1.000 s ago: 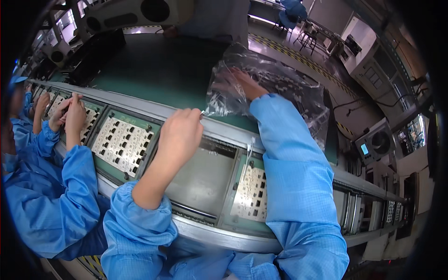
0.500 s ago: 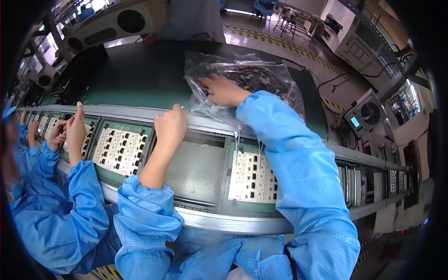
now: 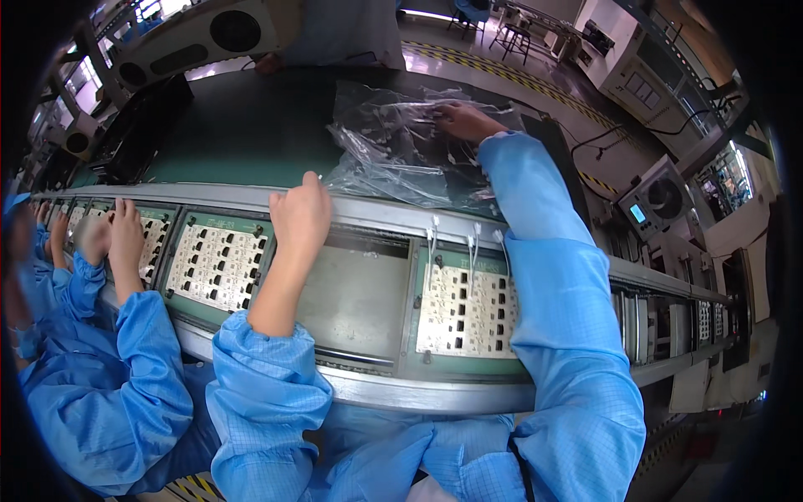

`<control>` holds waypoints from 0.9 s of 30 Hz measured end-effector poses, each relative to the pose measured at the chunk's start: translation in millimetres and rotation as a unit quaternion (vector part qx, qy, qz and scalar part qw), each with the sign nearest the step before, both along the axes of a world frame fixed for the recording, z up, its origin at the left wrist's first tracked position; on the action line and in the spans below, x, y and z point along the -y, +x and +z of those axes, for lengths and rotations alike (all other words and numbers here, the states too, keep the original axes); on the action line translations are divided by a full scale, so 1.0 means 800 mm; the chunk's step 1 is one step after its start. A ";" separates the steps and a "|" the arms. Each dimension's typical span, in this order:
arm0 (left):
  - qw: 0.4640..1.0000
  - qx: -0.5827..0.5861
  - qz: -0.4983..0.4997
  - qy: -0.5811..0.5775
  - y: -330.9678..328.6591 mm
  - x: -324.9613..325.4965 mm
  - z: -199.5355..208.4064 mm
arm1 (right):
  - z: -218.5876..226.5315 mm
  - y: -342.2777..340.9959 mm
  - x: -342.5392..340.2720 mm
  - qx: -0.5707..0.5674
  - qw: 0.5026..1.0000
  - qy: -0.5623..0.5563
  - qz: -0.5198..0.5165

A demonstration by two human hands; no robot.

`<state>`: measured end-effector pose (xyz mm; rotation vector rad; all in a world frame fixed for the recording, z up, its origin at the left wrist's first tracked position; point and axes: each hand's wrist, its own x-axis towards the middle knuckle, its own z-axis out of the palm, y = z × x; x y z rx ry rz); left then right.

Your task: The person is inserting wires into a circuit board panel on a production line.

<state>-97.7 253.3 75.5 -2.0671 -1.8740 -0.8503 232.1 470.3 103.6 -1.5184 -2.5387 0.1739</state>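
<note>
Since half a second earlier, my right hand (image 3: 462,122) had pushed further across the dark green rubber table mat (image 3: 242,134) and now lay on the far part of the crumpled clear plastic bag (image 3: 410,146), while the whole scene had slid lower in the head view as I leaned in. Its fingers were curled down into the plastic folds; I judged they had pinched some of the film, or something dark inside it, but I could not tell how firmly or exactly what they held. That bag lay on the mat just beyond the long grey metal conveyor rail (image 3: 376,213), spread out and wrinkled, with small dark parts showing through it.

My left hand (image 3: 301,216) had barely shifted: it was closed into a loose fist resting on the rail's edge, and I could see nothing in it. Below it sat a bare grey metal carrier plate (image 3: 355,301). To its right a green-framed tray holding a pale panel of small circuit boards (image 3: 464,309) lay partly under my right blue sleeve (image 3: 552,284), with three thin white leads standing at its top edge. A similar populated tray (image 3: 217,263) lay to the left.

At the far left a co-worker's hands (image 3: 125,234) rested on another tray. My reading was that the reach into the bag was underway, with nothing lifted out yet.
</note>
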 end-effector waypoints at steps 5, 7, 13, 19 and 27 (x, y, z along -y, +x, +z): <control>1.000 0.014 0.009 -0.006 0.006 -0.009 0.008 | -0.011 0.039 -0.033 -0.051 0.997 0.040 -0.046; 0.999 0.008 0.033 -0.030 -0.003 -0.002 0.009 | 0.015 0.022 -0.012 0.031 0.997 -0.059 -0.048; 0.999 -0.017 0.022 -0.026 0.001 0.000 0.009 | 0.056 0.051 0.080 0.200 0.974 -0.101 -0.021; 1.000 -0.016 0.010 -0.018 0.001 -0.002 -0.001 | 0.048 0.035 0.147 0.183 0.967 -0.131 -0.116; 0.999 -0.015 0.011 -0.036 0.005 -0.002 -0.004 | -0.009 0.000 0.167 0.110 0.963 -0.085 -0.231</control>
